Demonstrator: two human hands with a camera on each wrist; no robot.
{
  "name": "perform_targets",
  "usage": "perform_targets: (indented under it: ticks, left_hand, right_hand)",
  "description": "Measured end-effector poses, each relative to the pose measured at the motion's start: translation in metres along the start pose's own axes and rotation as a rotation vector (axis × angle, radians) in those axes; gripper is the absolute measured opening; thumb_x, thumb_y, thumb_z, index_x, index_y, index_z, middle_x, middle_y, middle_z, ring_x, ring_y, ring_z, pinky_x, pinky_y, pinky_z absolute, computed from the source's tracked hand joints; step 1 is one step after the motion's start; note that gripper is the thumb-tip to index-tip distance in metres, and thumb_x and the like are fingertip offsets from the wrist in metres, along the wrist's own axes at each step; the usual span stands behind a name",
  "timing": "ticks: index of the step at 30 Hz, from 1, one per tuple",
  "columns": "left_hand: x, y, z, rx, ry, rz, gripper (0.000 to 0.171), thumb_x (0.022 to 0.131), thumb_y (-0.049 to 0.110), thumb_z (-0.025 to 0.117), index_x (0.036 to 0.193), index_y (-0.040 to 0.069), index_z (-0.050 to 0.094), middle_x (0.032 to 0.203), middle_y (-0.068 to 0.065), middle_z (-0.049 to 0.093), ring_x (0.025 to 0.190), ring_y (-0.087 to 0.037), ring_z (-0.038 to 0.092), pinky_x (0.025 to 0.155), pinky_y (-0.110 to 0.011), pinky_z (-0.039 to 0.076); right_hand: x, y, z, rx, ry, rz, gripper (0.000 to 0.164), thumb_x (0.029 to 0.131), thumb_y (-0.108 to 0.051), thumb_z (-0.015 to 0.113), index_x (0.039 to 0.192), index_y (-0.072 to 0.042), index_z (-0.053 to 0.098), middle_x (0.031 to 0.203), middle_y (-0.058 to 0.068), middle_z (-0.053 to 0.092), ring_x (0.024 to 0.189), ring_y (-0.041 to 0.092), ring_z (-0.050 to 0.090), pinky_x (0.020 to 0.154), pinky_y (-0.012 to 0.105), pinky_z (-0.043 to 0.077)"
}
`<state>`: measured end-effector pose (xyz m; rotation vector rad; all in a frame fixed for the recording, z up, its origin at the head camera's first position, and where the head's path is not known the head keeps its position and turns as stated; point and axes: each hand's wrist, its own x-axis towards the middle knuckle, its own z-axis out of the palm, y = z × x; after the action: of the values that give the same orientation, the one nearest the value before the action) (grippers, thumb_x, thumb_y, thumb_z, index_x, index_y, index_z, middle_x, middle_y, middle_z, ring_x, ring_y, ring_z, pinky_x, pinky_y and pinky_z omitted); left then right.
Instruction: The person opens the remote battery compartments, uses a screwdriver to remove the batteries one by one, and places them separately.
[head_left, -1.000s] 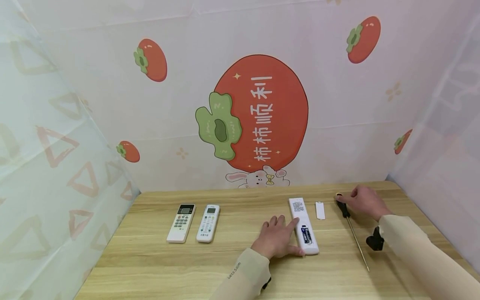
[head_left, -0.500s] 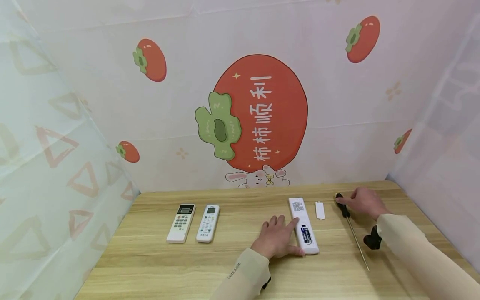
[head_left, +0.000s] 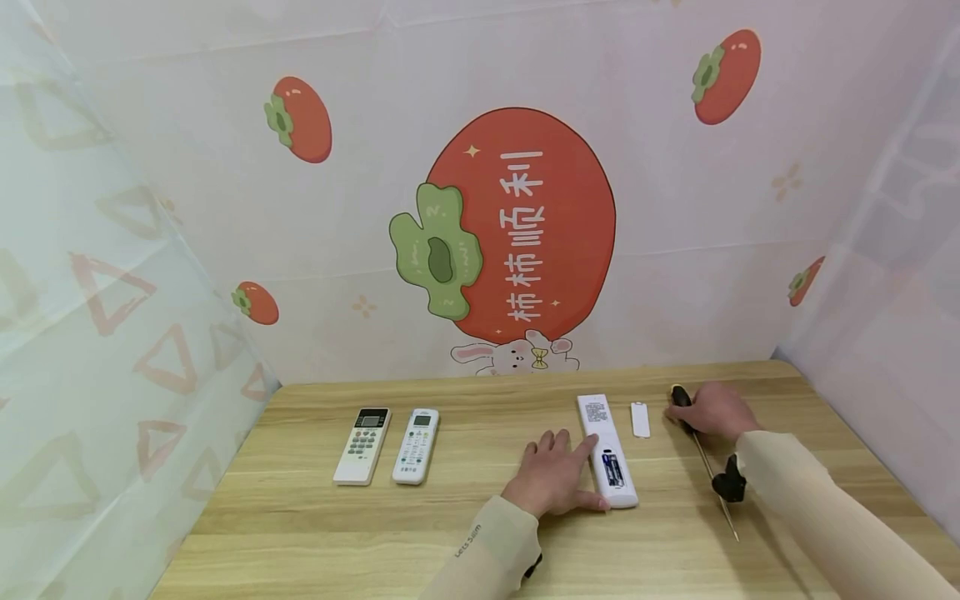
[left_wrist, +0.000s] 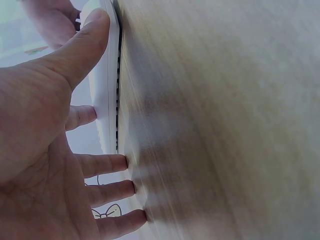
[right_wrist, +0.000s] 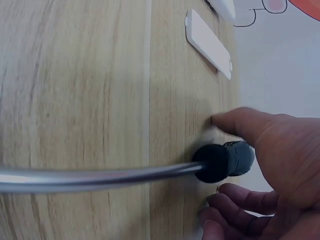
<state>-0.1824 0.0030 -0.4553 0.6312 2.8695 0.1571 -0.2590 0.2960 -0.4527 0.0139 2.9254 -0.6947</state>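
A white remote control (head_left: 600, 429) lies face down, its battery bay exposed with dark-blue batteries (head_left: 612, 469) inside. My left hand (head_left: 551, 479) rests beside it with fingers spread; thumb and index finger touch the remote's left edge, and in the left wrist view the other fingertips meet the table. Right of the remote lies its slim white battery cover (head_left: 640, 420). Farther right is a long screwdriver (right_wrist: 212, 165) with a black handle and thin metal shaft. My right hand (head_left: 718, 410) straddles its handle, the thumb on one side and bent fingers on the other, with a gap between thumb and handle.
Two more white remotes lie face up on the left: one with a black top panel (head_left: 362, 446) and a narrower one (head_left: 416, 447). The wooden table (head_left: 300, 542) meets a printed cloth backdrop (head_left: 360, 208) behind and cloth walls at both sides.
My right hand has shifted slightly left, from beside the screwdriver's handle end to over the handle. The screwdriver, the remotes and my left hand look unmoved.
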Motion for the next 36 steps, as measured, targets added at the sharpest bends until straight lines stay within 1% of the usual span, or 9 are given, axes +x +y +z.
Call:
perform_targets:
  ticks: [4,7,12,20,23,27,29,33,36]
  left_hand:
    - [0.0,0.0,0.0,0.002,0.004,0.003,0.092,0.079,0.074,0.068,0.157,0.04,0.035,0.153,-0.005,0.042,0.139,-0.029,0.04,0.111,-0.049,0.037]
    - [0.0,0.0,0.0,0.004,0.006,0.004,0.092,0.079,0.074,0.068,0.157,0.04,0.035,0.153,-0.005,0.042,0.139,-0.029,0.039,0.111,-0.049,0.037]
    - [0.0,0.0,0.0,-0.012,0.001,-0.003,0.092,0.079,0.073,0.069,0.157,0.04,0.035,0.154,-0.005,0.041,0.141,-0.03,0.038,0.112,-0.05,0.036]
    - [0.001,0.0,0.0,-0.021,-0.004,-0.007,0.092,0.079,0.073,0.07,0.158,0.04,0.035,0.156,-0.005,0.04,0.142,-0.03,0.037,0.112,-0.05,0.035]
    - [0.001,0.0,0.0,-0.03,-0.006,-0.006,0.093,0.079,0.073,0.07,0.158,0.04,0.034,0.157,-0.005,0.039,0.143,-0.03,0.036,0.113,-0.051,0.035]
    - [0.001,0.0,0.0,-0.031,-0.007,-0.005,0.093,0.079,0.072,0.07,0.158,0.04,0.034,0.156,-0.005,0.04,0.143,-0.031,0.037,0.113,-0.051,0.035]
    - [0.0,0.0,0.0,-0.03,-0.008,-0.005,0.093,0.079,0.072,0.07,0.158,0.04,0.034,0.156,-0.005,0.04,0.143,-0.031,0.037,0.113,-0.051,0.035]
    - [-0.001,0.0,-0.001,-0.025,-0.008,-0.004,0.093,0.079,0.072,0.07,0.158,0.039,0.034,0.155,-0.005,0.041,0.142,-0.03,0.037,0.113,-0.051,0.035]
    - [-0.001,0.0,-0.001,-0.022,-0.006,-0.002,0.093,0.079,0.073,0.07,0.158,0.039,0.035,0.153,-0.005,0.042,0.141,-0.03,0.038,0.112,-0.051,0.035]
  right_hand:
    - [0.001,-0.002,0.0,-0.008,-0.006,-0.007,0.044,0.091,-0.034,0.068,0.056,-0.016,0.048,0.052,-0.003,0.043,0.047,0.012,0.042,0.047,0.025,0.034]
    - [0.003,-0.001,0.001,-0.01,0.0,-0.018,0.041,0.09,-0.031,0.065,0.057,-0.016,0.047,0.052,-0.003,0.043,0.047,0.012,0.042,0.047,0.025,0.034]
    - [0.004,0.001,0.002,-0.006,0.01,-0.031,0.041,0.09,-0.03,0.064,0.056,-0.016,0.046,0.052,-0.004,0.042,0.047,0.012,0.042,0.047,0.026,0.034]
    - [0.003,0.003,0.0,0.017,0.007,-0.039,0.041,0.092,-0.029,0.066,0.058,-0.015,0.048,0.052,-0.003,0.045,0.047,0.011,0.044,0.047,0.026,0.035]
    - [0.002,0.004,-0.003,0.034,0.0,-0.046,0.041,0.094,-0.029,0.066,0.059,-0.015,0.049,0.052,-0.004,0.044,0.047,0.012,0.044,0.048,0.027,0.035]
    - [-0.001,0.004,-0.01,0.054,-0.009,-0.056,0.04,0.095,-0.028,0.066,0.06,-0.013,0.052,0.053,-0.004,0.046,0.05,0.012,0.044,0.051,0.028,0.035]
    - [-0.003,0.003,-0.015,0.06,-0.01,-0.058,0.037,0.095,-0.027,0.066,0.064,-0.01,0.055,0.056,-0.002,0.051,0.053,0.014,0.047,0.053,0.029,0.037]
    - [-0.008,-0.002,-0.025,0.078,-0.01,-0.059,0.028,0.095,-0.023,0.066,0.082,0.001,0.061,0.071,0.007,0.06,0.064,0.02,0.054,0.058,0.032,0.043]
    - [-0.014,-0.006,-0.031,0.086,0.009,-0.075,0.033,0.095,-0.023,0.067,0.095,0.008,0.059,0.08,0.012,0.064,0.07,0.023,0.058,0.06,0.034,0.045]
